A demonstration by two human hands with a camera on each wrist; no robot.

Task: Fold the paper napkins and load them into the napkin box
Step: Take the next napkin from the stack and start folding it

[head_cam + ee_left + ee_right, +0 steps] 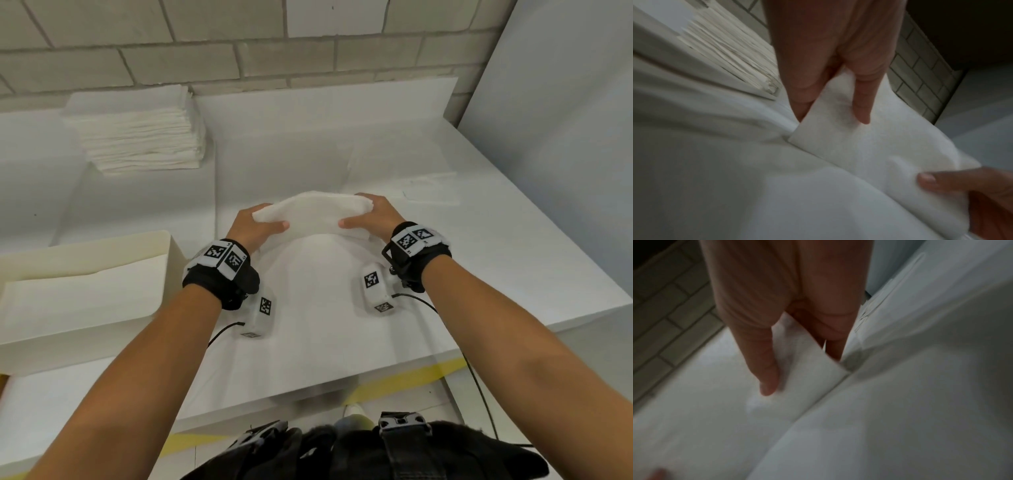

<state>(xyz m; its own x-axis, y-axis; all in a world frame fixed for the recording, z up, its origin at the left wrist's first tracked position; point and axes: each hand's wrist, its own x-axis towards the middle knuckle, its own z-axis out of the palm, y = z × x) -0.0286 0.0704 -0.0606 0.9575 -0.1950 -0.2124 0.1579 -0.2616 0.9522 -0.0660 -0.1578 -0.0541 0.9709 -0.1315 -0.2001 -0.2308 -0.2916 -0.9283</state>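
Over the white table point(342, 325), both hands' grips pinch one napkin's point(313, 214) ends.

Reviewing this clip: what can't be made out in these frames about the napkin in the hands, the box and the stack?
- White paper napkin: fold count unreadable; motion blur in both wrist views.
- Left hand, right hand: fingers behind the napkin hidden in head view.
- Cream napkin box: left end cut off by the frame; napkin count inside unclear.
- Stack of white napkins: sheets too fine to count.

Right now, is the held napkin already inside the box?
No, both hands hold the napkin above the table, right of the box.
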